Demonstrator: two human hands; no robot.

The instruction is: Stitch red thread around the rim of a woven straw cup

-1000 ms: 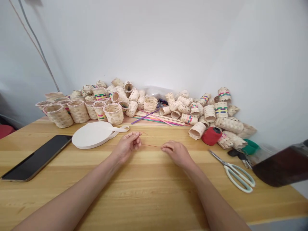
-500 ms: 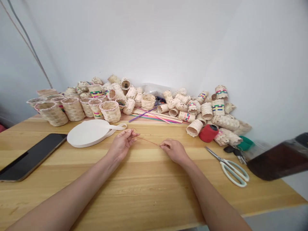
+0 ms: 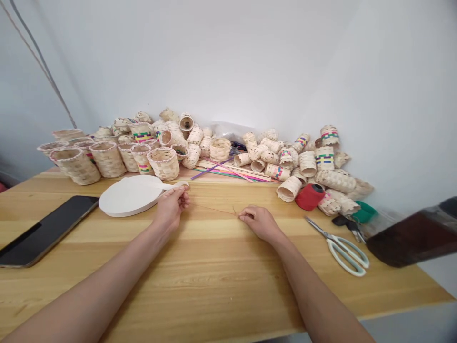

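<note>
A thin red-orange thread (image 3: 214, 209) runs across the table between my two hands. My left hand (image 3: 172, 205) is closed with its fingers curled, and the thread leads to its fingertips. It lies by the loose end of a roll of white ribbon (image 3: 130, 195), partly covering that end; whether it touches the ribbon I cannot tell. Thumb and forefinger of my right hand (image 3: 259, 221) pinch the other part of the thread, and a short end sticks up beside them. To the right lie scissors (image 3: 342, 247) with pale handles and a red thread cone (image 3: 310, 196).
Several small woven baskets (image 3: 163, 164) stand at the back left, and more woven pieces (image 3: 307, 164) are heaped at the back right. Coloured strips (image 3: 232, 172) lie between them. A black phone (image 3: 46, 233) rests at the left, a dark container (image 3: 410, 236) at the right.
My left hand has moved left, towards the ribbon's loose end, and the stretch of thread between the hands is longer. The right hand stays nearly in place, with a thread end now standing up there.
</note>
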